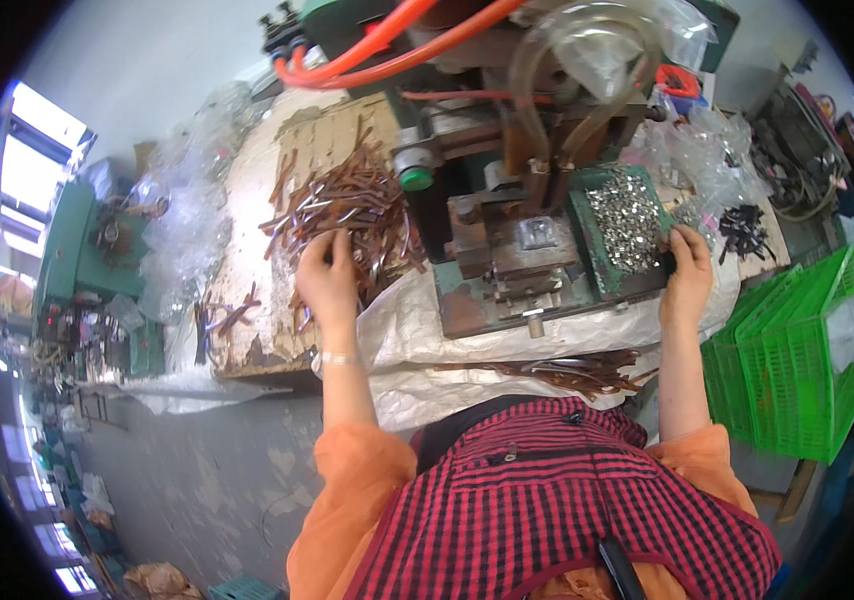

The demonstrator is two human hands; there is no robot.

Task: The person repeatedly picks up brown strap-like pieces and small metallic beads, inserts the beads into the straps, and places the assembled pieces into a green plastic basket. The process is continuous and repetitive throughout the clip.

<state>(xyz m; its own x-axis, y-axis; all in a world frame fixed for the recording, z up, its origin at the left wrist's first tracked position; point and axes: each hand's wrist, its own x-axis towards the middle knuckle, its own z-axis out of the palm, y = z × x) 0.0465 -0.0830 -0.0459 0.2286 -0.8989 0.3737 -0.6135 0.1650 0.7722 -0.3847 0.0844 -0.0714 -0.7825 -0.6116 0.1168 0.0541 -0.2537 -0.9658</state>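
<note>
The left hand (327, 275) is at the near edge of a heap of brown strips (352, 200) on the desk (245, 205), left of the press (464, 312). Their long axes cross; at the far end some point away from the person. A second bundle of strips (577, 373) lies nearer the person, running left to right on a white sheet (397, 325). The right hand (688, 268), well apart from the left, is curled at the right edge of a green tray (584, 232) of small metal pieces (625, 220). Whether either hand grips anything, I cannot tell.
</note>
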